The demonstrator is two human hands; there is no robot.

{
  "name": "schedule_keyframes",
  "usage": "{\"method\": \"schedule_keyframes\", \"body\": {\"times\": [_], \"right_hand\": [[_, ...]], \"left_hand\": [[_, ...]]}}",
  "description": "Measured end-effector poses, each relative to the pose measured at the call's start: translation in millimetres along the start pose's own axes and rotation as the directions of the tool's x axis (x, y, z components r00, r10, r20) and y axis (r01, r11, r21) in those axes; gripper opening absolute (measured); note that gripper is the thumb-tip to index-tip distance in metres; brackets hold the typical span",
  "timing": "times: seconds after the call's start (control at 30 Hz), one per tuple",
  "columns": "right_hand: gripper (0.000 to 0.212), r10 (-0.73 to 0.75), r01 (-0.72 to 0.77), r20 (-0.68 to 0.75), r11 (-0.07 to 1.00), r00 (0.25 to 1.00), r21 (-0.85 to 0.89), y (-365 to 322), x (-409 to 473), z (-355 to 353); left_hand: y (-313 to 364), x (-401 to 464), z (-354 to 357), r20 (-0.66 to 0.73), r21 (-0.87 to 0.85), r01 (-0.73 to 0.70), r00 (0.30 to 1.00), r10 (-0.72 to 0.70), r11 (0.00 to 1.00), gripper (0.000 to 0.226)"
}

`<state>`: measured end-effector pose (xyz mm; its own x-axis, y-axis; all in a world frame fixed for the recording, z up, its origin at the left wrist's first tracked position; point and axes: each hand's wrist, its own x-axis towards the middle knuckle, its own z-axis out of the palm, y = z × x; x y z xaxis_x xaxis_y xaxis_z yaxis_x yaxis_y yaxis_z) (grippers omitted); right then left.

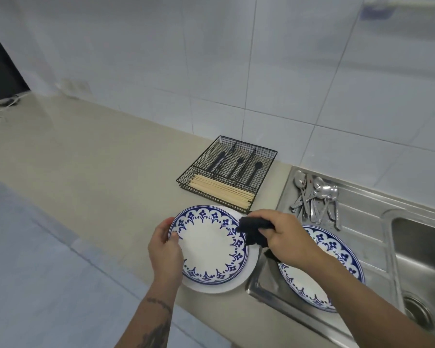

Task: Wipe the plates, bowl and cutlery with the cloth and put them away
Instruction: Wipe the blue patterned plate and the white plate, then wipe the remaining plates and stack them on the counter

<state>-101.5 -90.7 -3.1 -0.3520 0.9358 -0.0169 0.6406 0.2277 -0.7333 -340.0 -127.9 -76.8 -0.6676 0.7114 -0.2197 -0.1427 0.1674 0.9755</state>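
From the head view, the left hand [165, 249] grips the left rim of a blue-patterned plate [209, 244], thumb over the edge and fingers curled beneath; this plate sits on or just above a plain white plate [251, 270] on the beige counter [98, 172]; the right hand [281, 237] is clamped round a dark cloth [255, 231] whose folded end touches the patterned plate's right border. The plate looks like glazed ceramic, so I judge it stiff, fairly heavy, brittle if knocked and slick where damp; the rim is the sensible hold, with a thumb on top and fingers under, as the left hand has it; the cloth is soft and limp and gathers easily in a fist.

A second patterned plate [337, 272] lies on the steel draining board [362, 222], partly hidden under the right forearm; a loose heap of metal spoons [317, 197] rests further back on the same board, well clear of the plates; the sink basin [425, 259] opens at the right. Behind the plates a black wire cutlery tray [226, 172] holds wooden chopsticks [221, 190] in its front compartment and dark utensils in the three rear ones; its front corner stands just beside the patterned plate, so a wide swing of the cloth could clip it; no bowl is visible.
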Motion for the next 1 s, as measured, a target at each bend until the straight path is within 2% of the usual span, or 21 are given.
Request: {"method": "schedule_keyframes", "body": {"times": [0.13, 0.33, 0.47, 0.63, 0.73, 0.87, 0.93, 1.0], "right_hand": [[0.043, 0.004, -0.004, -0.01, 1.0, 1.0, -0.001, 0.2, -3.3, -1.0], [0.045, 0.037, -0.036, -0.044, 0.999, 0.998, 0.018, 11.6, -13.1, -8.2], [0.045, 0.07, -0.065, -0.084, 0.996, 0.994, 0.054, 20.6, -19.0, -18.3], [0.043, 0.119, -0.106, -0.121, 0.989, 0.986, 0.106, 29.4, -26.2, -29.2], [0.043, 0.141, -0.124, -0.139, 0.985, 0.98, 0.124, 35.8, -31.1, -36.6], [0.042, 0.161, -0.133, -0.168, 0.977, 0.973, 0.164, 43.0, -41.7, -51.9], [0.041, 0.181, -0.14, -0.187, 0.967, 0.965, 0.214, 45.6, -49.2, -62.8], [0.04, 0.21, -0.147, -0.206, 0.948, 0.956, 0.284, 49.1, -56.4, -74.7]], "left_hand": [[0.8, -1.4, 1.9, 0.049, 0.193, -0.055, 0.998, 0.047, 0.98, 0.046], [-3.5, -4.5, 0.8, 0.152, 0.421, -0.211, 0.975, 0.161, 0.882, 0.062], [-5.1, -4.9, -1.3, 0.15, 0.476, -0.254, 0.967, 0.207, 0.842, 0.071], [-7.4, -3.5, 0.9, 0.129, 0.516, -0.225, 0.974, 0.185, 0.826, 0.073], [-13.1, 3.2, 0.3, 0.105, 0.622, -0.213, 0.976, 0.189, 0.754, 0.072], [-8.3, 4.2, 5.5, 0.08, 0.656, -0.181, 0.982, 0.172, 0.732, 0.065], [-0.1, -6.0, 16.3, 0.092, 0.668, -0.272, 0.954, 0.286, 0.692, 0.06], [10.9, -28.5, 38.9, 0.196, 0.555, -0.412, 0.909, 0.368, 0.723, 0.053]]}}
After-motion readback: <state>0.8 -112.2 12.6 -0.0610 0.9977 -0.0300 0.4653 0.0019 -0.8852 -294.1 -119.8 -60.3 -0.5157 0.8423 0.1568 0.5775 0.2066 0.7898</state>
